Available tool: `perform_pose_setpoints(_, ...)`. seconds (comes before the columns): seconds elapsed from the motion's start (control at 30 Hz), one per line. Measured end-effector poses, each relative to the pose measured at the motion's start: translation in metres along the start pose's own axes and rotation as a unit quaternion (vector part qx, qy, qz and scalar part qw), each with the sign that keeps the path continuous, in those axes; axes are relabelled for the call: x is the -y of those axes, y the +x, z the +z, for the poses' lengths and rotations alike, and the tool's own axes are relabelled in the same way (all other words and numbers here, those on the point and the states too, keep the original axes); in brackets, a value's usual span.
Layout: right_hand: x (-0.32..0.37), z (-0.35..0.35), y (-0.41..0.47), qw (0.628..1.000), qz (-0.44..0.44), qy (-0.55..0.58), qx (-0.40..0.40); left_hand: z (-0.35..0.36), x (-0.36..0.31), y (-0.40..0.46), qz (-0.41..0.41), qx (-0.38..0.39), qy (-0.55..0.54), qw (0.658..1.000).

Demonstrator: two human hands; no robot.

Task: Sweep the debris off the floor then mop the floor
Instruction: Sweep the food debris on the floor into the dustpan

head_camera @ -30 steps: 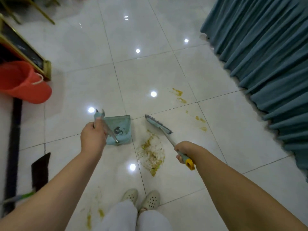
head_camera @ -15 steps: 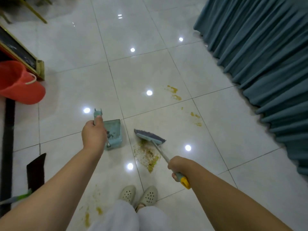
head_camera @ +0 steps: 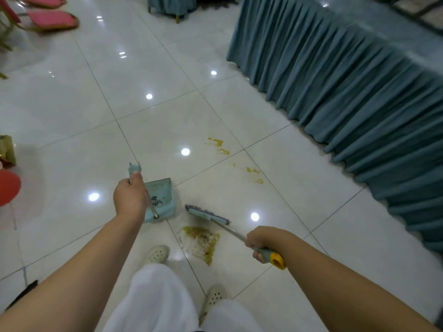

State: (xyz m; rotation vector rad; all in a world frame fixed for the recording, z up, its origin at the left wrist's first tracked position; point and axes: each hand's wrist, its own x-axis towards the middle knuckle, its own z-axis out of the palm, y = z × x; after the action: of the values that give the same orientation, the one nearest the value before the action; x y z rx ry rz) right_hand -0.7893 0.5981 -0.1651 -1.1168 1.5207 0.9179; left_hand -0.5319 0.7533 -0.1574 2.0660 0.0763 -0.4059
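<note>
One left hand (head_camera: 130,200) gripping the one teal dustpan (head_camera: 160,200) by its upright handle, pan on the tiled floor (head_camera: 72,111), one right hand (head_camera: 260,240) gripping the one broom (head_camera: 208,215), head just beyond one yellowish debris pile (head_camera: 200,243), three smaller smears (head_camera: 218,143) farther off, two shoes (head_camera: 157,254)

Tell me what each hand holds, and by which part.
The left hand grips the dustpan near the top of its upright handle. The right hand grips the broom by its handle, just above the yellow end cap.
</note>
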Motion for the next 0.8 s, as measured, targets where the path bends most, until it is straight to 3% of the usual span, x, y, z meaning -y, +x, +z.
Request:
perform_pose_setpoints(0.17,0.022,-0.011,0.009,0.997,-0.035,0.063,0.0,0.022,-0.015,0.045,0.009,0.074,0.015,0.997)
perform_pose_setpoints(0.3,0.043,-0.002,0.028,0.989,-0.011,0.148,-0.011,0.033,-0.023,0.097,0.019,0.137,0.024,0.99)
perform_pose_setpoints(0.5,0.067,0.072,0.022,0.97,0.042,0.238,-0.006,0.023,-0.038,0.167,0.039,0.237,0.065,0.969)
perform_pose_setpoints(0.73,0.081,0.163,-0.007,0.982,0.023,0.185,-0.007,0.022,-0.053,0.196,0.065,0.316,0.113,0.94)
perform_pose_setpoints(0.8,0.077,0.182,-0.015,0.976,0.032,0.215,-0.003,0.025,-0.052,0.19,0.077,0.336,0.132,0.929)
